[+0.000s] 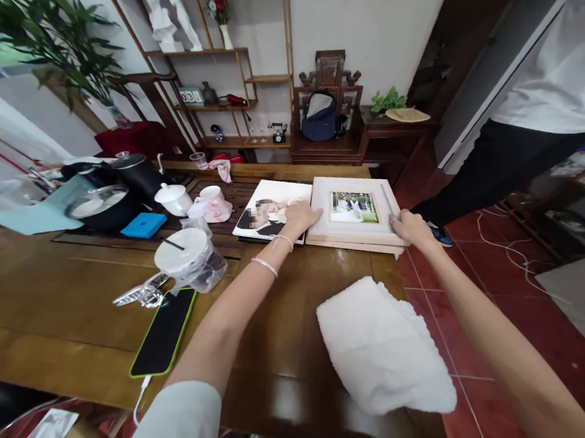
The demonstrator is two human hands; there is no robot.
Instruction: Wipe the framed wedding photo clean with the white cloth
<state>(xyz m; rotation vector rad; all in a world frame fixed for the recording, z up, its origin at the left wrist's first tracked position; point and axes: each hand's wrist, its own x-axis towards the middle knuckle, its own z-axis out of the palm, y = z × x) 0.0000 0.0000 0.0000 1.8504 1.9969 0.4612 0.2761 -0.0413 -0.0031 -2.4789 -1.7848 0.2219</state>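
Note:
A light wooden picture frame (347, 233), with a wide pale mat around a small photo (354, 207), lies at the far edge of the table on top of another frame (352, 244). My left hand (301, 217) grips its left side, thumb on the front edge. On the opposite side, my right hand (413, 228) has its fingers round the right edge. Just left of the frame, partly under my left hand, rests a photo album or print (266, 204) showing people. A crumpled white towel (384, 346) lies nearer to me.
On the left are a lidded drink cup (182, 250) in plastic, a phone (165, 333) on a cable, a blue box (144, 225), a white teapot (173, 199) and dark pots (104, 207). Another person (530, 109) stands at the right; chairs and shelves are behind.

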